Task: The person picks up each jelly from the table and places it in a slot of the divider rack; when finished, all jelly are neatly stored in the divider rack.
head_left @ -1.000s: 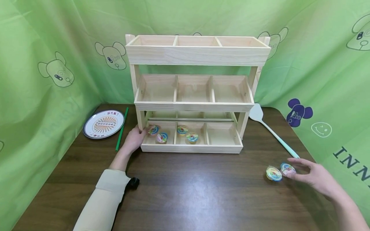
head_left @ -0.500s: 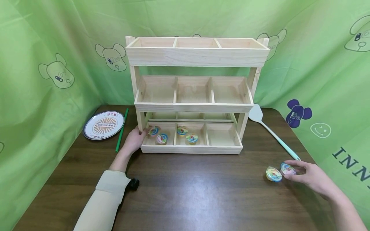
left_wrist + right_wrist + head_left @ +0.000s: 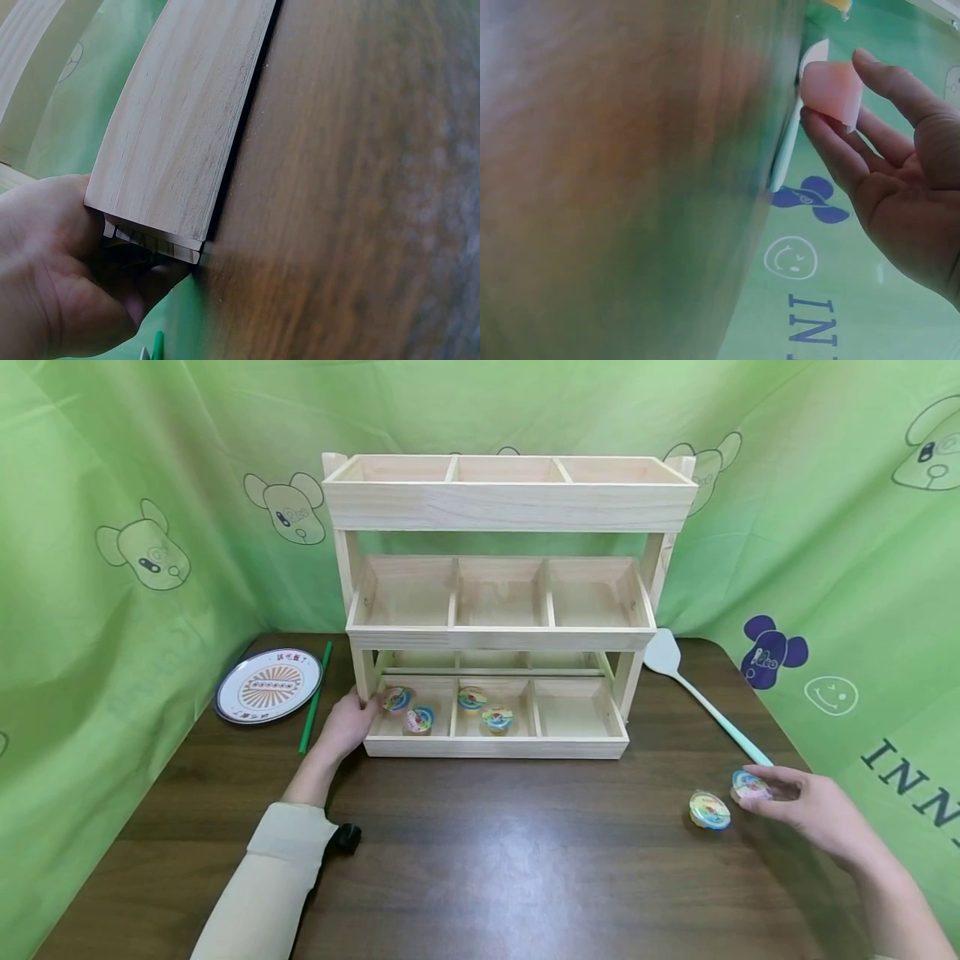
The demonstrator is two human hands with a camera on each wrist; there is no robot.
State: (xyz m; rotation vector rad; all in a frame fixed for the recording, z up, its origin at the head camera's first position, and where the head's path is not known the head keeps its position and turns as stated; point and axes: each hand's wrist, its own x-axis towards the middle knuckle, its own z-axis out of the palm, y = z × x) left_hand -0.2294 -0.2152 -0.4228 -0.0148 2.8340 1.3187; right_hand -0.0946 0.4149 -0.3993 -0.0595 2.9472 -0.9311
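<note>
My right hand (image 3: pixel 813 810) pinches a pink jelly cup (image 3: pixel 750 785) between thumb and fingers at the right of the table. The right wrist view shows the cup's pink body (image 3: pixel 831 91) tipped on its side, the thumb on one end and fingers on the other. A yellowish jelly cup (image 3: pixel 708 811) stands just left of it. My left hand (image 3: pixel 347 725) holds the left end of a three-tier wooden rack (image 3: pixel 513 508), at its bottom tray; the fingertips are partly hidden behind the wood (image 3: pixel 176 127). Two jelly cups (image 3: pixel 418 720) lie in that tray's left compartment, two more (image 3: pixel 497 720) in the middle one.
A white plate (image 3: pixel 268 686) and a green stick (image 3: pixel 316 697) lie left of the rack. To its right lies a white spatula (image 3: pixel 663 652) with a pale blue handle, reaching toward my right hand. Green printed cloth (image 3: pixel 172 435) hangs around the table (image 3: pixel 480 860).
My right hand has closed its fingers on the pink jelly cup and raised it slightly, away from the yellowish one. The left hand stays on the rack.
</note>
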